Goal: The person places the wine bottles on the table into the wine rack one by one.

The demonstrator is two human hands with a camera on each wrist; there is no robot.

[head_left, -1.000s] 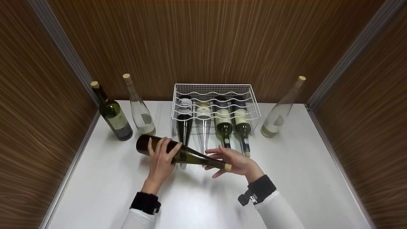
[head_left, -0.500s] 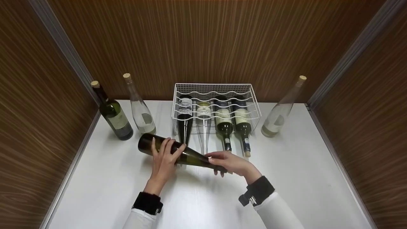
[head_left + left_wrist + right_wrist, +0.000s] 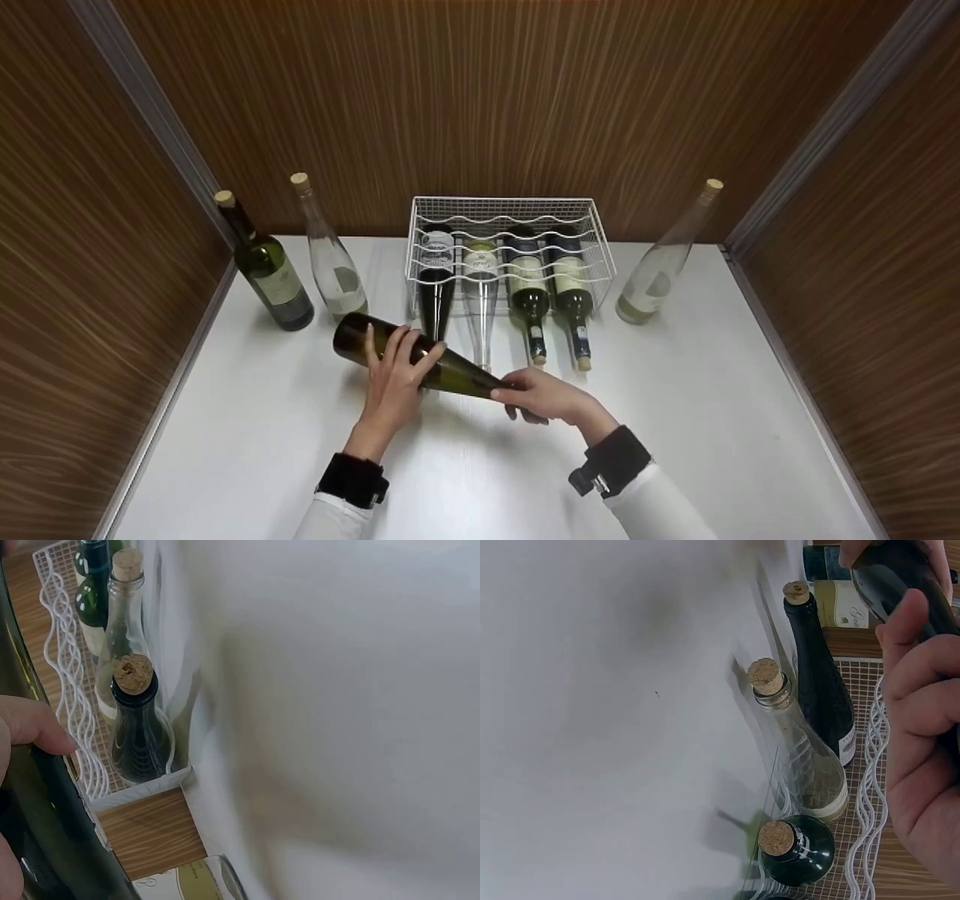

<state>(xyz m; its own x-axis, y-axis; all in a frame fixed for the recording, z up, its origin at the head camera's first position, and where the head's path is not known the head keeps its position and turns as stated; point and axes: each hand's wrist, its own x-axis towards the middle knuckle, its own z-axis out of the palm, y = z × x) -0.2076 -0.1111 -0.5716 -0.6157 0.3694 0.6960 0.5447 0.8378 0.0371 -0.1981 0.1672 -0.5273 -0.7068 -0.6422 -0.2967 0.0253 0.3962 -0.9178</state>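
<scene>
A dark green wine bottle (image 3: 466, 376) is held slantwise in front of the rack, its base at the left and its neck lower at the right. My left hand (image 3: 395, 381) grips its body from above, fingers spread across the glass. Around the neck curls my right hand (image 3: 549, 395), which hides the corked end. In the left wrist view the bottle (image 3: 56, 810) runs down the left edge under a finger (image 3: 34, 726). The right wrist view has the right hand (image 3: 930, 720) wrapped on the dark glass.
Behind stands a white wire rack (image 3: 504, 199) holding several corked bottles on their sides, necks toward me. A green bottle (image 3: 274, 285) and a clear bottle (image 3: 336, 274) stand upright at left, another clear bottle (image 3: 656, 277) at right. Wood-grain panels (image 3: 495, 97) enclose the white table.
The right hand has closed from loosely open fingers onto the bottle's neck, covering its cork. The bottle has shifted slightly right, its neck end tipping lower, with the left hand moving along.
</scene>
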